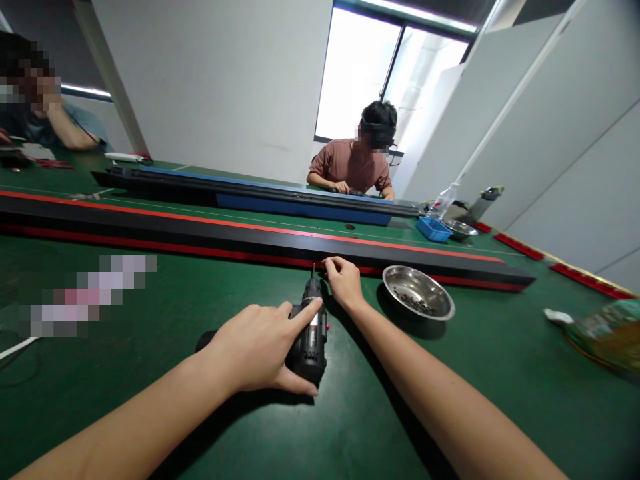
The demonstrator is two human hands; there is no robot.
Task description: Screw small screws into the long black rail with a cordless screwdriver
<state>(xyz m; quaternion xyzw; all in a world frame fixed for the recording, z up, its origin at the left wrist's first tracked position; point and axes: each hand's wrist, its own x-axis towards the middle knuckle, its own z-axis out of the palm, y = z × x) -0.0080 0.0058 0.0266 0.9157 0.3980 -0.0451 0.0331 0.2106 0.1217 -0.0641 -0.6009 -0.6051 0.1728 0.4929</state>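
Note:
My left hand (257, 347) is wrapped round a black cordless screwdriver (311, 333), index finger stretched along its body. The bit points at the side of a long black bar with red edges (210, 230) lying across the green table. Just right of the bit, my right hand (343, 280) pinches something small against the bar; I cannot make out what it holds. A steel bowl (419, 293) with small dark screws sits immediately right of that hand.
A second long bar, black and blue (260, 195), lies behind. One person sits across the table working on it and another sits at far left. Farther right are a blue bin (433, 229), another steel bowl (461, 229), bottles, and a bagged item (607, 337).

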